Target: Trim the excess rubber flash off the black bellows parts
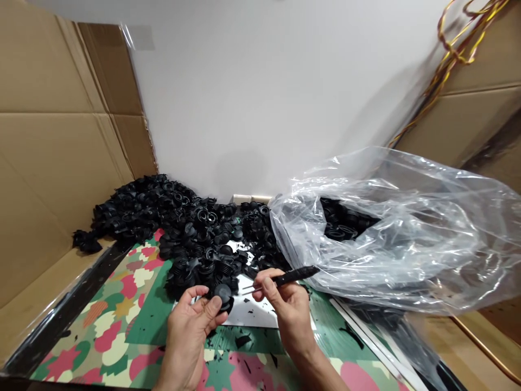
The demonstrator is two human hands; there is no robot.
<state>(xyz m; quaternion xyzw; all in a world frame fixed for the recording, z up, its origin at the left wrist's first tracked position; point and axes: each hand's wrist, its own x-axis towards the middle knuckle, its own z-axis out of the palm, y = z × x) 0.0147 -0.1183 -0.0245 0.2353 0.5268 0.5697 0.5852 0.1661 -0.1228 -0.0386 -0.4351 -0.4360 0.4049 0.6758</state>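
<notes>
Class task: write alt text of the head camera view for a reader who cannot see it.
The left hand holds a black rubber bellows part, the right hand a black-handled tool, over a camouflage mat. Behind, more parts heap beside a clear plastic bag.

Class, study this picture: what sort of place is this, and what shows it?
Probably a makeshift workbench for hand-finishing moulded parts: a heap of black rubber bellows, more in a clear plastic bag, black offcuts scattered on a camouflage-patterned mat, cardboard sheets lining the sides.

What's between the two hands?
Head view: a black rubber boot, held by the left hand, and the metal tips of a black-handled tool in the right hand.
</notes>
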